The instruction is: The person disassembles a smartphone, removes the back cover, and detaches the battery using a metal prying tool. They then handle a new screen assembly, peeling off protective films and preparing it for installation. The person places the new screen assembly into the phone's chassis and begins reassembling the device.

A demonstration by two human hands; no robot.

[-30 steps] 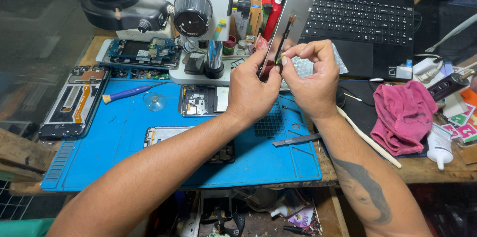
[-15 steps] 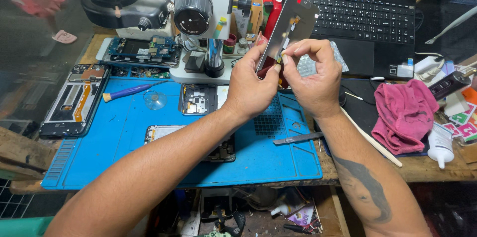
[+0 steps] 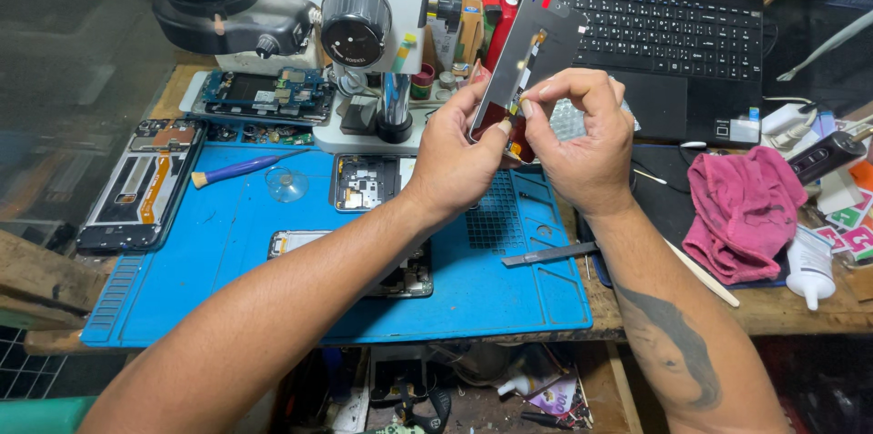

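I hold a dark phone screen panel (image 3: 530,56) tilted upright above the blue work mat (image 3: 227,243), its back side toward me. My left hand (image 3: 459,156) grips its lower left edge. My right hand (image 3: 582,138) pinches at its lower middle with thumb and forefinger, near a small orange flex part. Below my left forearm lies an opened phone body (image 3: 400,275), partly hidden. A second opened phone frame (image 3: 364,182) rests on the mat by the microscope base.
A white microscope (image 3: 364,15) stands at the back. A disassembled phone (image 3: 141,184) lies at the left, with a purple-handled tool (image 3: 238,168) and a clear suction cup (image 3: 286,184). Metal tweezers (image 3: 548,255), a pink cloth (image 3: 741,211), a black laptop (image 3: 673,29) and a glue bottle (image 3: 809,270) sit to the right.
The screen panel has turned slightly in my hands and my right thumb and forefinger have closed onto its lower part. Both arms stay in about the same place.
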